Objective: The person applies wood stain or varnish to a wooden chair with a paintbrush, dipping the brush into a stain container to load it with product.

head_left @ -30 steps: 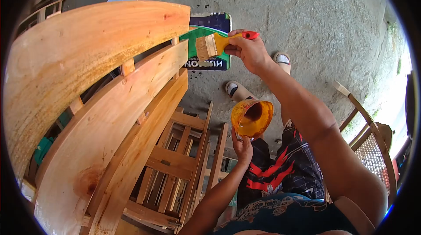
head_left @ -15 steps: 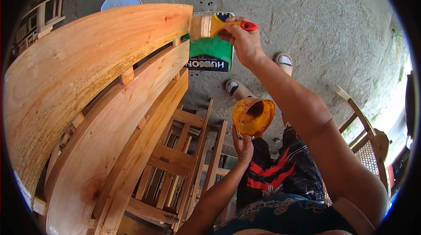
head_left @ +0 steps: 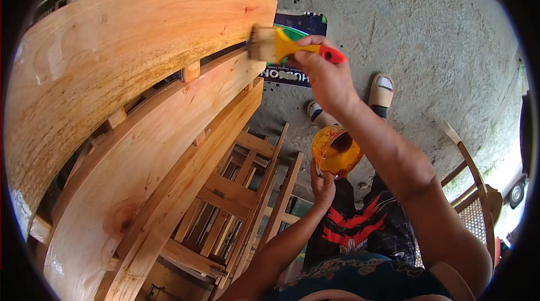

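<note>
My right hand [head_left: 326, 70] is closed round a wide paintbrush [head_left: 287, 47] with a yellow handle and red end. Its bristles overlap the right end of the upper curved wooden board [head_left: 163, 20], near the gap above the middle board [head_left: 163, 127]. The upper board looks glossy in patches, with rougher, speckled staining along its lower side. Down by my legs, my left hand [head_left: 323, 187] grips a yellow-orange stained pot [head_left: 337, 152], tilted so its mouth shows. Below the middle board runs a third board [head_left: 197, 188], joined to it by small wooden blocks.
A green and dark printed sheet or box [head_left: 301, 23] lies on the concrete floor [head_left: 427, 37] behind the brush. Wooden frames [head_left: 230, 194] stand under the boards. To the right is a chair with a woven panel [head_left: 472, 219]. My feet in slippers [head_left: 382, 92] are on the floor.
My right hand has moved the brush downward, from the upper board's end toward the gap above the middle board. The whole view has shifted, with the boards now further right.
</note>
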`<move>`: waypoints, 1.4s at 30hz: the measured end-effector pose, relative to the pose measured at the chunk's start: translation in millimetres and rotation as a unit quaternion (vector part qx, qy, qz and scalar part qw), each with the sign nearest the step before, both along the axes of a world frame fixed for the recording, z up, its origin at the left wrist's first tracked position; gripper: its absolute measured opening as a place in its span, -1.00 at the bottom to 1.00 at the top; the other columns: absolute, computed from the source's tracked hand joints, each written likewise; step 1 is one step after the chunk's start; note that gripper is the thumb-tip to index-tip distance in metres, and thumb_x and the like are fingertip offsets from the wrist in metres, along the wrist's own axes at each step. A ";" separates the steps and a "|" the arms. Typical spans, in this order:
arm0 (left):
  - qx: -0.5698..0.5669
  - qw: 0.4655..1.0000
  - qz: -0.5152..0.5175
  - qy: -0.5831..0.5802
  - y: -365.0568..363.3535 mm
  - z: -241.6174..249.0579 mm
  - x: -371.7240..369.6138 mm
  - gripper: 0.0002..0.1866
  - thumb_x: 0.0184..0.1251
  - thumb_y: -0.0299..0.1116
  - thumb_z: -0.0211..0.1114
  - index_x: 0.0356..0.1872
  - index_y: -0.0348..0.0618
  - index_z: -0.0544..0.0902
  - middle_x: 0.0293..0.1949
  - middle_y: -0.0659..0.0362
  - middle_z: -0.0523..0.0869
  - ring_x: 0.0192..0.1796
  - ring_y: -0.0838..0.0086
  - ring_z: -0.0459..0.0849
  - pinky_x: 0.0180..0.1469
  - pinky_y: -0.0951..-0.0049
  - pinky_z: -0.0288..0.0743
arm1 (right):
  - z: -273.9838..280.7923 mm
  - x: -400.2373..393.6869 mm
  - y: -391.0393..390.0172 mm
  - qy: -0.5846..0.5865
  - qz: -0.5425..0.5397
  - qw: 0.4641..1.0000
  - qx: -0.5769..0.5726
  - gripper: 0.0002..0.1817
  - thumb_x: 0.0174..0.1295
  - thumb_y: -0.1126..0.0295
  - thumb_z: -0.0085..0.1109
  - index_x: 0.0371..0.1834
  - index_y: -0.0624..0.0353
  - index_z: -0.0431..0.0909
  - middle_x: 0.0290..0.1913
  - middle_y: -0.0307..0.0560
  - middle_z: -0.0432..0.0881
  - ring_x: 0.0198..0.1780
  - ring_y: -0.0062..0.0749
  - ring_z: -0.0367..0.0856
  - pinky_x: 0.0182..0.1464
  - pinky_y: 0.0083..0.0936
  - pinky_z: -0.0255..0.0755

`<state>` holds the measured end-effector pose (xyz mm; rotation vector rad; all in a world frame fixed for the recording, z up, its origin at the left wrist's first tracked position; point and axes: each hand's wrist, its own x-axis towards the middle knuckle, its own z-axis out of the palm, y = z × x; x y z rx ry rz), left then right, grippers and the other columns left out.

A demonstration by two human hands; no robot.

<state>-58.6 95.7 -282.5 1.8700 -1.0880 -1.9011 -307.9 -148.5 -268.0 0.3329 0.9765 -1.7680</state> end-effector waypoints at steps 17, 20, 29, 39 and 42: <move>-0.014 0.995 0.063 0.071 7.9 -3.2 7.6 -0.03 0.46 0.08 0.28 0.59 -0.23 -0.09 0.42 -0.03 0.37 0.37 0.32 0.45 0.35 0.37 0.37 | 121.1 -26.8 29.7 0.660 0.138 0.720 -0.162 -0.75 -0.02 0.66 0.32 -0.24 0.20 0.62 -0.16 0.00 0.69 -0.11 -0.10 0.73 -0.12 -0.32 0.67; -0.017 0.998 0.018 0.052 23.2 -19.4 28.9 -0.04 0.47 0.05 0.28 0.59 -0.24 -0.08 0.41 -0.04 0.37 0.34 0.32 0.48 0.33 0.38 0.40 | 128.4 -20.7 26.9 0.669 0.108 0.708 -0.198 -0.72 -0.03 0.63 0.35 -0.20 0.20 0.62 -0.15 0.05 0.67 -0.11 -0.05 0.73 -0.14 -0.31 0.67; -0.019 0.999 -0.044 0.020 15.9 -13.8 30.5 -0.14 0.52 -0.13 0.26 0.59 -0.20 -0.07 0.36 -0.02 0.42 0.28 0.35 0.52 0.33 0.39 0.38 | 138.6 -11.1 20.6 0.685 0.093 0.690 -0.213 -0.71 -0.02 0.60 0.37 -0.18 0.21 0.61 -0.06 0.17 0.64 -0.09 -0.06 0.72 -0.11 -0.29 0.66; -0.037 0.999 0.017 0.014 9.0 -7.2 20.3 -0.32 0.53 -0.16 0.21 0.51 -0.25 0.17 0.24 0.05 0.52 0.21 0.40 0.54 0.26 0.42 0.42 | 109.7 -8.5 46.4 0.678 0.106 0.699 -0.202 -0.73 -0.03 0.51 0.43 -0.21 0.17 0.63 0.04 0.23 0.64 -0.01 0.04 0.72 -0.03 -0.31 0.70; -0.023 0.995 -0.092 0.020 20.2 -22.0 50.2 -0.19 0.54 -0.12 0.22 0.58 -0.21 -0.02 0.37 -0.02 0.39 0.30 0.35 0.49 0.34 0.36 0.38 | 129.0 -7.9 13.0 0.684 0.056 0.668 -0.288 -0.68 -0.06 0.50 0.44 -0.18 0.16 0.63 0.05 0.23 0.64 0.03 0.03 0.71 0.01 -0.31 0.68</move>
